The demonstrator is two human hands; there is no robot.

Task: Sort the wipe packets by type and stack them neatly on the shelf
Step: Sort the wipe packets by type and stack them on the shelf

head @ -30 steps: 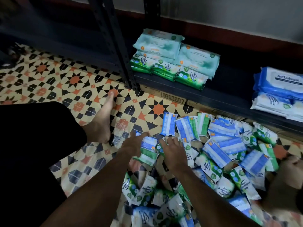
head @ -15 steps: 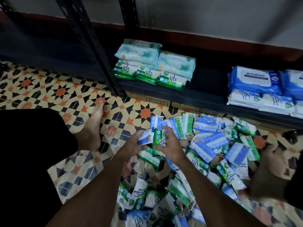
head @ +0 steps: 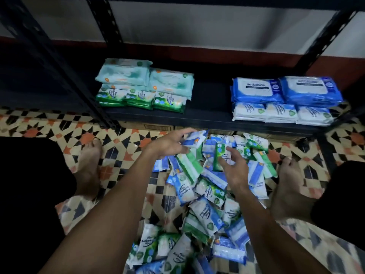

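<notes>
Arms [head: 110,214]: bare all the way along.
Hands: left hand [head: 167,145] and right hand [head: 236,171] are bare.
Legs [head: 29,184]: covered in black cloth [head: 341,196].
Feet [head: 88,169]: bare.

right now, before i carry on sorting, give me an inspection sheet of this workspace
surface: patterned tile floor; dark metal shelf.
job's things: mixed pile of small green and blue wipe packets on the floor; green-and-teal stack shelf left, blue-and-white stack shelf right.
clutter: cardboard box under the shelf.
grippers: left hand grips a blue packet; right hand holds a green packet.
cables: nothing seen.
surroundings: white wall; bare feet flank the pile.
</notes>
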